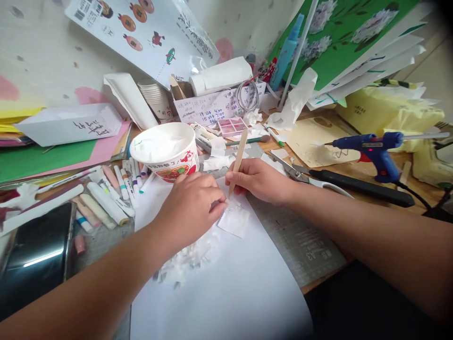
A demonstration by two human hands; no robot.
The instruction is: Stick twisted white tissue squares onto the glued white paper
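My right hand [253, 182] is closed around a flat wooden craft stick [240, 151], which stands nearly upright with its lower end at a small white paper piece [234, 221]. Opposite it, my left hand [194, 205] is pinched at the stick's lower end, by the piece's upper edge. Whatever its fingertips hold is too small to make out. Both hands are above a large white sheet [226, 293]. Below my left hand lies a heap of white paper scraps [187, 259], partly hidden by the wrist. Just behind that hand stands a printed paper bowl [187, 165].
Scissors [300, 175], a black-handled tool [364, 186] and a blue hot glue gun [378, 146] lie on the right. At left are several markers [123, 182] and a dark phone or tablet [38, 255]. Paper cups [155, 97] and a labelled box [212, 104] stand behind.
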